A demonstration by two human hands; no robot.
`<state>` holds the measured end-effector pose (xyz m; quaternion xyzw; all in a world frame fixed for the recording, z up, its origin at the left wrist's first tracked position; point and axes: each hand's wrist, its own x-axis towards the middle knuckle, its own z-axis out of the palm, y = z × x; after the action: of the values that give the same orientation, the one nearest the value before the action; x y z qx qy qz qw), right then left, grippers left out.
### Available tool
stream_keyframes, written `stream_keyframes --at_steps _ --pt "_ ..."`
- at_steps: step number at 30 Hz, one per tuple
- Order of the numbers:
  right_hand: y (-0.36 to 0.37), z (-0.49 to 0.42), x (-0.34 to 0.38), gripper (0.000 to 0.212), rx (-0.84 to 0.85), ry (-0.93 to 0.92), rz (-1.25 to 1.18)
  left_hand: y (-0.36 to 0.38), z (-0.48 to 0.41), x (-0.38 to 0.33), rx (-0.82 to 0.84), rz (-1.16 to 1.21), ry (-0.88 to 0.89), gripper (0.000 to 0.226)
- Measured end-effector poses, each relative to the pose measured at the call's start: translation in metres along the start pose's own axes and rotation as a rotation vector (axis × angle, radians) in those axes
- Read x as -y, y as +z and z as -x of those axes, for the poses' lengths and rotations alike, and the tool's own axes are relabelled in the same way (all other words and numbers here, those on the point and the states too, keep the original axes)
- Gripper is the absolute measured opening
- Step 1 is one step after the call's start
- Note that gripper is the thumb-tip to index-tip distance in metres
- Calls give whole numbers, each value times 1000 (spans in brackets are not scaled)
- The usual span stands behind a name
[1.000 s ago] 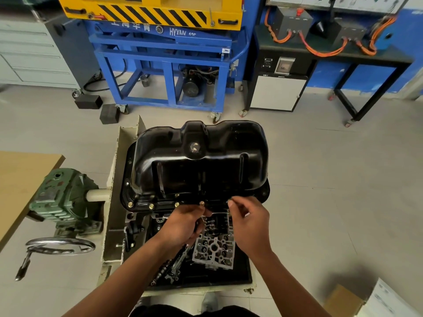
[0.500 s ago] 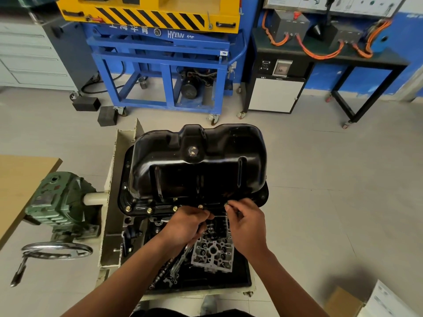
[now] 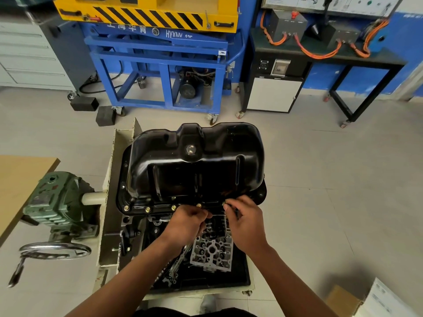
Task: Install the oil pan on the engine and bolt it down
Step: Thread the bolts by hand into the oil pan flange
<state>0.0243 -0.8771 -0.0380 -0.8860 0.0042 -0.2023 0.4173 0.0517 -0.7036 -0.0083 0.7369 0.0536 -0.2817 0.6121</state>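
A glossy black oil pan sits upside down on the engine held in a stand. Brass-coloured bolts stand in its near flange, among them one at the left and one at the middle. My right hand pinches a brass bolt at the flange's near right part. My left hand lies just below the near flange with its fingers curled toward the middle bolt; what it holds is hidden.
A grey cylinder-head part lies in the black drip tray under my wrists. The green gearbox and chrome handwheel stand at the left beside a wooden table. A blue and yellow lift cart stands behind.
Both hands stayed at the near flange. My right hand shifted slightly right and up along the flange with the bolt; the camera drifted a little.
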Motion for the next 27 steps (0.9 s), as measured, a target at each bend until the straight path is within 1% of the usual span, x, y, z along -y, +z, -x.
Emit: stream_keyframes --at_steps 7,11,14,21,27 --pt "2 4 3 15 22 16 74 -1 3 0 8 -18 9 24" --pt "1 5 8 15 29 28 205 -2 4 2 17 -41 20 21" --pt "3 2 13 15 51 43 244 -3 4 2 32 -67 33 20" --pt "3 0 17 16 49 85 257 -5 -1 6 54 -103 71 37" --pt "5 -2 20 15 -3 115 268 -5 -3 9 46 -107 74 37"
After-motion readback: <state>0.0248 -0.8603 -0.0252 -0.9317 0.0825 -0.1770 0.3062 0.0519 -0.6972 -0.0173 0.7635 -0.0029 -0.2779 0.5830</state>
